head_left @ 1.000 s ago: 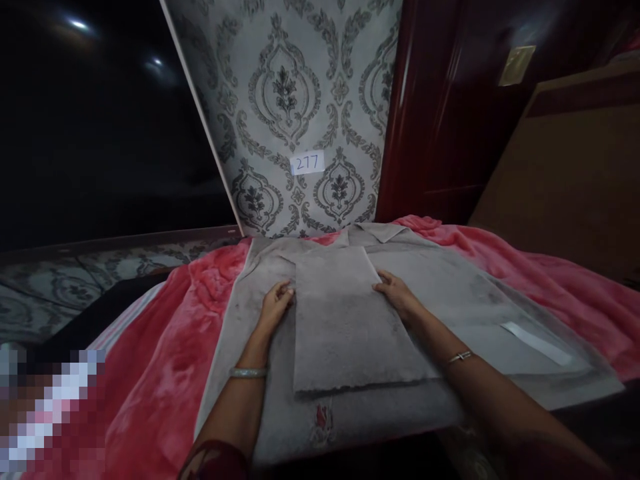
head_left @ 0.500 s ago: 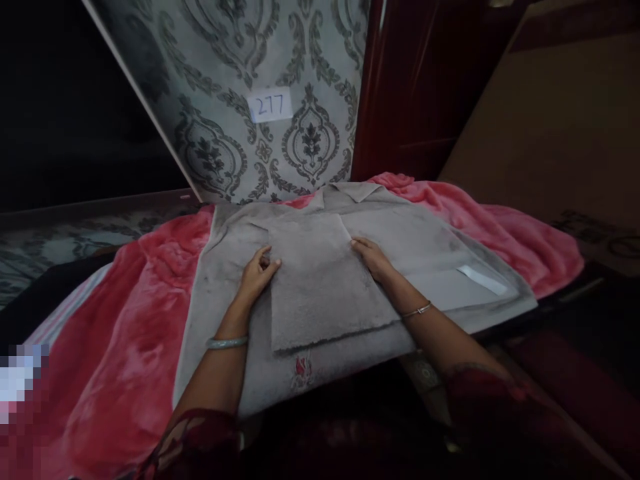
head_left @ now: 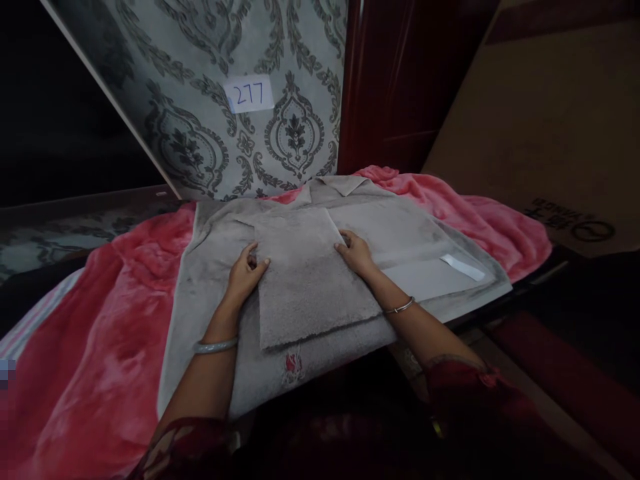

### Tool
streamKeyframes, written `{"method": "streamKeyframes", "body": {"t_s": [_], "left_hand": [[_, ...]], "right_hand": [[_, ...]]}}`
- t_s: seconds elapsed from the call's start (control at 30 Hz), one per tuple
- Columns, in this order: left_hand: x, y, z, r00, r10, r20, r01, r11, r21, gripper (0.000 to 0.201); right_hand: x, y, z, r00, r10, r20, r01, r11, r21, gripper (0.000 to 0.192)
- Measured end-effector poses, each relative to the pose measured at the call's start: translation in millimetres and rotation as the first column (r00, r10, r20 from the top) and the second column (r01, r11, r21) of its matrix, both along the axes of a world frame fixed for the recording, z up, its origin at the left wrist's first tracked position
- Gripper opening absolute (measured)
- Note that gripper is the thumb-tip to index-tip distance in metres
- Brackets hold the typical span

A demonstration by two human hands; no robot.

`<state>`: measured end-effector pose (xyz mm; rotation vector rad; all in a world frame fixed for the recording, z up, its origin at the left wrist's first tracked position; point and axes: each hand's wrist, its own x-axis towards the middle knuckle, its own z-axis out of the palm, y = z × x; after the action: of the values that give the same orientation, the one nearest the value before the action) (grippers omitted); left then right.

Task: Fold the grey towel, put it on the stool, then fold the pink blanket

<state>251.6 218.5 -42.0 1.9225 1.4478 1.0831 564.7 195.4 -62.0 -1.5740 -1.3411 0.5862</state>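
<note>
A grey plush garment (head_left: 400, 233) lies spread flat on a pink blanket (head_left: 100, 320), collar toward the wall. A folded grey panel (head_left: 305, 280) rests on its middle. My left hand (head_left: 244, 275) grips the panel's left edge, fingers curled over it. My right hand (head_left: 354, 253) presses on the panel's upper right edge. A small red embroidered motif (head_left: 291, 363) shows near the garment's front hem. A white label (head_left: 463, 267) lies on the right part of the garment.
Patterned grey wallpaper (head_left: 200, 133) with a paper tag reading 277 (head_left: 249, 94) stands behind. A dark red door (head_left: 395, 80) is at the back right, a brown cardboard box (head_left: 550, 133) farther right. The left side is dark.
The view has tipped down and shifted, so everything sits lower left in the frame. Both hands stay on the folded panel's edges; my left fingers have curled more onto its edge.
</note>
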Motion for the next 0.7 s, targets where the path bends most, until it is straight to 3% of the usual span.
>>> {"method": "streamKeyframes", "body": {"t_s": [0.3,0.5,0.7], "left_hand": [[0.5,0.4,-0.7,0.999,0.031,0.01,-0.031,1.0,-0.002,0.073],[0.4,-1.8,0.8,1.0,0.012,0.021,-0.011,1.0,-0.023,0.072],[0.0,-3.1,-0.2,0.997,0.013,-0.076,-0.014,1.0,-0.009,0.074]], "right_hand": [[-4.7,-3.1,1.9,0.989,-0.062,0.135,0.062,0.998,0.005,0.056],[-3.0,-4.6,3.0,0.981,-0.029,0.193,0.033,0.999,-0.017,0.055],[-1.1,-3.6,0.8,0.98,-0.016,0.201,0.016,1.0,0.0,0.058]]}}
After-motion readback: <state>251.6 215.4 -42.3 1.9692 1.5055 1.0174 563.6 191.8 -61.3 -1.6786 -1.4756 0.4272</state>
